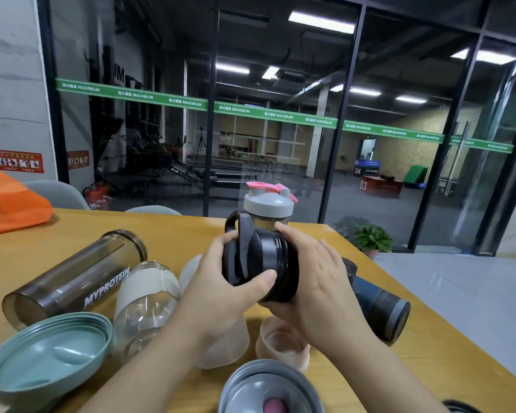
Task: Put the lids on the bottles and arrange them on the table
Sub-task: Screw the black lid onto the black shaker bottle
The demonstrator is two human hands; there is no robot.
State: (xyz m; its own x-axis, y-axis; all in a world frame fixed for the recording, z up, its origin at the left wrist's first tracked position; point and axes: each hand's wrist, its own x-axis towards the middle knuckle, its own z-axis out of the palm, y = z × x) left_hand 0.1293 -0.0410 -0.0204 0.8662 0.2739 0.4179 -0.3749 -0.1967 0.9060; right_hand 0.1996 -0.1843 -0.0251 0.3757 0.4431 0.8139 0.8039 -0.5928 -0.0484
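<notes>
I hold a black bottle [283, 269] sideways above the wooden table [399, 353]. My left hand [221, 290] grips its black lid [242, 251], which has a loop handle and sits on the bottle's mouth. My right hand [316, 281] wraps the bottle's body. Behind them a bottle with a grey and pink lid [268, 201] stands upright. Lying open on the table are a smoky MYPROTEIN bottle [72, 278], a clear bottle [143, 302] and a frosted bottle [221, 347]. Loose near the front edge lie a teal lid [48, 359] and a grey lid [268, 389].
A dark blue bottle [379, 305] lies on its side at the right. A small peach cup [283, 344] sits under my right wrist. An orange bag [9, 201] rests at the table's far left. Chairs [57, 192] and a glass wall stand beyond the table.
</notes>
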